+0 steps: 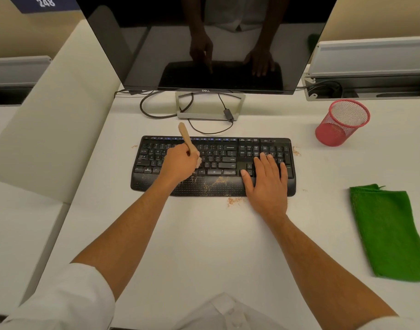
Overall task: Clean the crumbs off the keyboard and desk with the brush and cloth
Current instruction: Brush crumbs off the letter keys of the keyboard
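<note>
Left hand grips the brush, bristles apparently on the keys of the keyboard. Right hand lies spread, bracing it. Risk: strokes drive crumbs between keys or scatter them over the desk. Cloth lies unused, right.
</note>
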Action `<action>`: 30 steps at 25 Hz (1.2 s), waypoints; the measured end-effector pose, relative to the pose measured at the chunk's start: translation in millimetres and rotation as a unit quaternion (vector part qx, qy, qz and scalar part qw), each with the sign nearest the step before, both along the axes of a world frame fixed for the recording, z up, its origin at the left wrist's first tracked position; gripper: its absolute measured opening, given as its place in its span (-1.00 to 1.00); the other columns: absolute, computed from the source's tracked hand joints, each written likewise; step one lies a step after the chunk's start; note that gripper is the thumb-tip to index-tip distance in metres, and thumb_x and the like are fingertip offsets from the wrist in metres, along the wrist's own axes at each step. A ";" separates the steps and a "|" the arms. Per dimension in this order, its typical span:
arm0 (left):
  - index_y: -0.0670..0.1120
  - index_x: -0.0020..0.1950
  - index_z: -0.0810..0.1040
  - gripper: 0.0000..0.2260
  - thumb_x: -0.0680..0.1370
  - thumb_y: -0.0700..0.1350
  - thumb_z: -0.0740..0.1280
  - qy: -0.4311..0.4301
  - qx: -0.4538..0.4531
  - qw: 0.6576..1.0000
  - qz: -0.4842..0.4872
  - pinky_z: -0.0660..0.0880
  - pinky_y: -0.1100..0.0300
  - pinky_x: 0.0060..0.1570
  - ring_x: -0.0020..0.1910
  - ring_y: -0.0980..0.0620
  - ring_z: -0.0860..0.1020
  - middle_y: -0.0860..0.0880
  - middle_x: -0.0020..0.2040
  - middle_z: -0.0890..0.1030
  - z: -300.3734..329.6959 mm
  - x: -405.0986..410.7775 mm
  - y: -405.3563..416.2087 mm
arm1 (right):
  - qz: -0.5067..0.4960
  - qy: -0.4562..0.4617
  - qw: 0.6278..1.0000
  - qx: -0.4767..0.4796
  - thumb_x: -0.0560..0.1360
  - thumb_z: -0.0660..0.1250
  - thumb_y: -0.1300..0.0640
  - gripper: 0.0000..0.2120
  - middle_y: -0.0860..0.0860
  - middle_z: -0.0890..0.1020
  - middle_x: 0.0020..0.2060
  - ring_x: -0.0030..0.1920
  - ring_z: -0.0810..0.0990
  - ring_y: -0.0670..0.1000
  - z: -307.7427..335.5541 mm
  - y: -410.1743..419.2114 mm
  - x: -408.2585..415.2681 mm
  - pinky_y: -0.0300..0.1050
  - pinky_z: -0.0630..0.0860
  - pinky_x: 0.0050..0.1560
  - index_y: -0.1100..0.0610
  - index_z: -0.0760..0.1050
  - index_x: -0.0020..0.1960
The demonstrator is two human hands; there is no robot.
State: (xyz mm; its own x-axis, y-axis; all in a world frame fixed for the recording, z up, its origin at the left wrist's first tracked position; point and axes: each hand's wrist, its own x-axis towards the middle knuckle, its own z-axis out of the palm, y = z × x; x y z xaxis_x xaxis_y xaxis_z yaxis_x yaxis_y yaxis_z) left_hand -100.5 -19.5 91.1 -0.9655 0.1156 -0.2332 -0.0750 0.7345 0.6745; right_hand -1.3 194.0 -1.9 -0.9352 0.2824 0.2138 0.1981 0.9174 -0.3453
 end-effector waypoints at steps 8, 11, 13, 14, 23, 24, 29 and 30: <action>-0.22 0.08 0.59 -0.84 0.61 -0.17 0.29 -0.075 0.030 0.996 0.021 0.62 0.19 -0.33 -0.32 -0.01 0.64 -0.16 -0.18 0.66 11.7 -12.0 -8.2 | 0.000 0.001 1.000 0.002 0.65 0.04 -0.22 -0.41 0.09 0.40 0.49 0.55 0.24 0.08 -0.6 -0.2 -0.1 0.15 -0.01 0.58 0.16 0.38 0.48; -0.20 0.08 0.59 -0.83 0.62 -0.12 0.28 -0.012 0.020 0.999 0.035 0.66 0.06 -0.22 -0.25 -0.06 0.67 -0.12 -0.17 0.66 4.2 -6.1 -8.2 | 0.001 -0.003 1.000 0.001 0.65 0.03 -0.22 -0.41 0.08 0.39 0.50 0.55 0.23 0.08 -0.3 0.0 0.3 0.14 -0.05 0.59 0.15 0.37 0.49; -0.23 0.03 0.58 -0.85 0.60 -0.17 0.29 -0.067 0.003 0.998 0.015 0.66 0.02 -0.20 -0.27 -0.11 0.67 -0.16 -0.21 0.66 4.5 -8.8 -8.6 | 0.001 -0.003 1.000 -0.001 0.66 0.05 -0.21 -0.42 0.08 0.39 0.50 0.55 0.22 0.08 0.1 0.8 0.3 0.14 -0.05 0.59 0.15 0.37 0.49; -0.25 0.01 0.58 -0.87 0.59 -0.20 0.30 -0.115 -0.001 0.993 0.004 0.66 0.05 -0.23 -0.32 -0.11 0.67 -0.19 -0.23 0.66 8.7 -10.9 -8.5 | 0.001 -0.003 1.000 -0.001 0.66 0.06 -0.21 -0.43 0.08 0.39 0.49 0.55 0.23 0.08 0.0 0.9 0.3 0.14 -0.05 0.59 0.15 0.37 0.49; -0.17 0.08 0.60 -0.81 0.63 -0.12 0.23 -0.006 0.009 1.000 -0.009 0.63 0.10 -0.19 -0.24 0.05 0.64 -0.07 -0.16 0.66 2.6 -7.8 -9.1 | 0.004 -0.004 1.000 -0.006 0.65 0.05 -0.22 -0.42 0.08 0.39 0.49 0.55 0.22 0.08 0.6 0.4 0.3 0.13 -0.06 0.59 0.15 0.37 0.49; -0.17 0.05 0.59 -0.81 0.63 -0.12 0.22 -0.019 -0.006 0.999 -0.032 0.61 0.14 -0.22 -0.25 0.08 0.63 -0.06 -0.16 0.66 3.3 -8.1 -8.8 | 0.002 -0.004 1.000 -0.005 0.65 0.04 -0.22 -0.42 0.08 0.39 0.49 0.55 0.22 0.07 0.7 0.2 0.5 0.12 -0.07 0.59 0.15 0.37 0.49; -0.22 0.02 0.57 -0.88 0.61 -0.19 0.29 -0.141 -0.042 0.986 -0.083 0.58 0.20 -0.37 -0.36 -0.03 0.64 -0.18 -0.22 0.66 16.1 -18.9 -12.5 | 0.002 -0.001 1.000 0.000 0.65 0.05 -0.22 -0.42 0.08 0.40 0.49 0.55 0.23 0.08 1.3 0.4 0.6 0.12 -0.06 0.59 0.15 0.38 0.48; -0.22 0.03 0.57 -0.86 0.61 -0.17 0.28 -0.121 -0.035 0.990 -0.070 0.60 0.15 -0.34 -0.34 -0.04 0.64 -0.18 -0.21 0.66 15.2 -19.2 -13.0 | 0.002 -0.001 1.000 0.000 0.65 0.05 -0.22 -0.42 0.08 0.40 0.49 0.55 0.23 0.08 1.7 0.1 0.7 0.12 -0.06 0.59 0.15 0.38 0.48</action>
